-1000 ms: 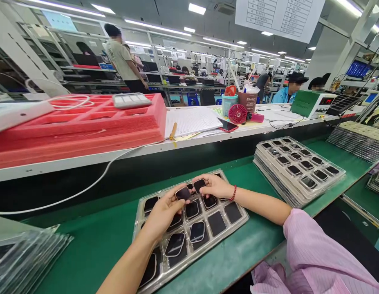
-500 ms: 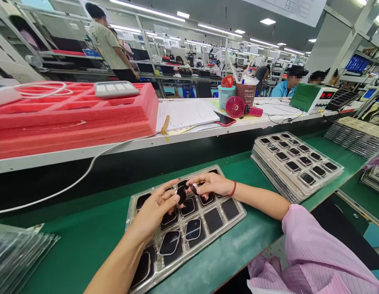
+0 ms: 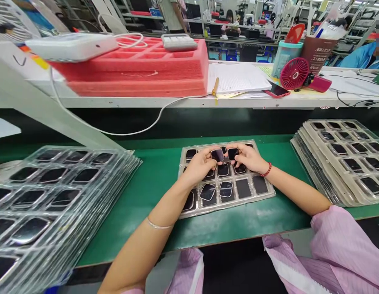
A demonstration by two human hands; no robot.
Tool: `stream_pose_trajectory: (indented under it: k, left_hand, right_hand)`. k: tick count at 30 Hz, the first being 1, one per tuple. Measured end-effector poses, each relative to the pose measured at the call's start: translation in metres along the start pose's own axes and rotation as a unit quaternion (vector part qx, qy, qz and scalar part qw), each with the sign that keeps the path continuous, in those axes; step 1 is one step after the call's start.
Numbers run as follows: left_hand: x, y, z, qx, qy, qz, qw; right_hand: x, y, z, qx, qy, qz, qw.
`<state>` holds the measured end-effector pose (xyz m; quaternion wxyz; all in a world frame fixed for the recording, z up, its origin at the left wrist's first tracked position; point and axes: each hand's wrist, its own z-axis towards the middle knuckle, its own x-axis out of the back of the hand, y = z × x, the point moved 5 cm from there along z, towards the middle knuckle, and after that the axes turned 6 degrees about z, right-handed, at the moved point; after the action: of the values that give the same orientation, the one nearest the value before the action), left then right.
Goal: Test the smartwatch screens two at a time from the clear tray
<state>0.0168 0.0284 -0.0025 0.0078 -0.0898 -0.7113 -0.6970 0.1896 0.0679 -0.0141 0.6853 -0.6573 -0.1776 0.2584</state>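
Observation:
A clear plastic tray (image 3: pixel 207 210) lies on the green bench top, with dark rounded-square pieces in many of its pockets. Over its back part, my left hand (image 3: pixel 199 166) pinches a dark square piece (image 3: pixel 217 155) by its edges. Close to its right, a second dark square piece (image 3: pixel 233 154) is gripped between the fingers of my right hand (image 3: pixel 250 158). Both pieces are side by side above the tray, their faces turned up towards me. In the front row, two pieces (image 3: pixel 207 191) sit askew. Dark pads show in the pockets further right.
Tall stacks of filled trays stand at the left (image 3: pixel 63 208) and right (image 3: pixel 339 163). Behind, a white shelf (image 3: pixel 164 102) carries red foam (image 3: pixel 137 77), papers, a phone, a pink fan (image 3: pixel 294 74) and cups. A white cable hangs below the shelf edge.
The view has swung left and down, bringing the left stack into fuller sight. Both hands still hold their pieces, now turned flatter and facing up.

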Motion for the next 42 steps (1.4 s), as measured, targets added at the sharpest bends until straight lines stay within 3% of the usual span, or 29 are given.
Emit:
stream_pose_trajectory:
  k: [6, 18, 30, 42]
  left_hand:
    - [-0.001, 0.005, -0.003, -0.007, -0.005, 0.019, 1.000]
    - [0.003, 0.005, -0.001, -0.015, 0.034, 0.016, 0.999]
    - [0.001, -0.002, 0.000, -0.003, 0.005, 0.023, 1.000]
    - [0.001, 0.002, -0.002, -0.028, -0.007, 0.038, 0.999]
  right_hand:
    - [-0.001, -0.005, -0.002, 0.000, -0.003, 0.010, 1.000]
    - [0.003, -0.003, -0.002, -0.043, -0.023, 0.147, 0.988]
    - [0.006, 0.003, 0.000, -0.047, -0.026, 0.114, 0.992]
    - [0.001, -0.005, -0.002, -0.054, -0.008, 0.105, 0.993]
